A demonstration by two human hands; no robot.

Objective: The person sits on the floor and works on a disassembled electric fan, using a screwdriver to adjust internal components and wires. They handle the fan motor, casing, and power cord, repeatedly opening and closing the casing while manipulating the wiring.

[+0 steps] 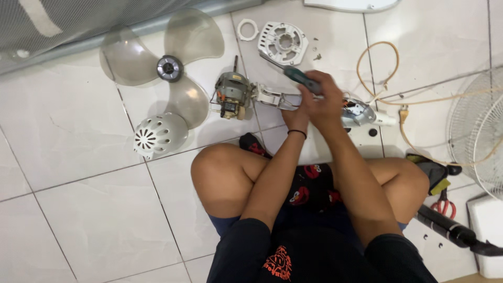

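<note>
Tiled floor [89, 209], screwdriver [301, 78] in right-hand fingers [319, 86]

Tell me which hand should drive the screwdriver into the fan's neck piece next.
Right, probably. The right hand already grips the green-handled screwdriver, its tip toward the white neck piece. The left hand rests under that piece, beside the motor.

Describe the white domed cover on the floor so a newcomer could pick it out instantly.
Start at the clear three-bladed fan blade lying on the tiled floor at upper left. Just below its lowest blade, left of the person's knee, lies the domed cover. Unlike the flat white guard plate higher up, it is rounded, with slots radiating across its face.
</note>
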